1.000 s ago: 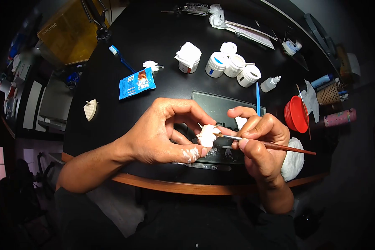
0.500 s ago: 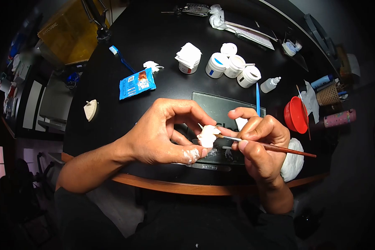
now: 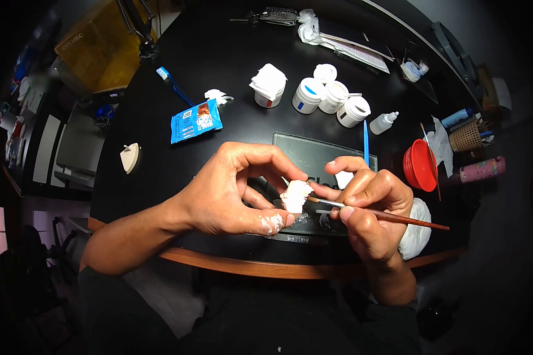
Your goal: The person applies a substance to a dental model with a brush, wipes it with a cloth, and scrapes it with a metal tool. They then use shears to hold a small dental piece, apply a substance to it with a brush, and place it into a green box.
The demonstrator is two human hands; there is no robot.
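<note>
Between thumb and forefinger, my left hand (image 3: 234,192) grips a small white lumpy piece (image 3: 295,196), whose exact kind I cannot make out. White residue smears the thumb. My right hand (image 3: 376,204) is closed around a thin paintbrush (image 3: 391,217) with a reddish-brown handle, held like a pen. Its tip points left at the white piece's right side; whether it touches is hard to tell. Beneath both hands lies a glass slab (image 3: 290,144) with white smears on it. A blue stick (image 3: 366,144) rests across the slab's far right edge.
Behind the slab stand several white jars (image 3: 308,96) and a small dropper bottle (image 3: 385,122). To the right are a red bowl (image 3: 419,167) and a white cloth-like lump (image 3: 416,228). A blue packet (image 3: 195,122) and toothbrush (image 3: 175,86) lie left, near a beige wedge-shaped piece (image 3: 129,158).
The white piece appears turned slightly in my left fingers, showing a rougher face. The brush tip sits a little lower beside it. Both grips are otherwise the same.
</note>
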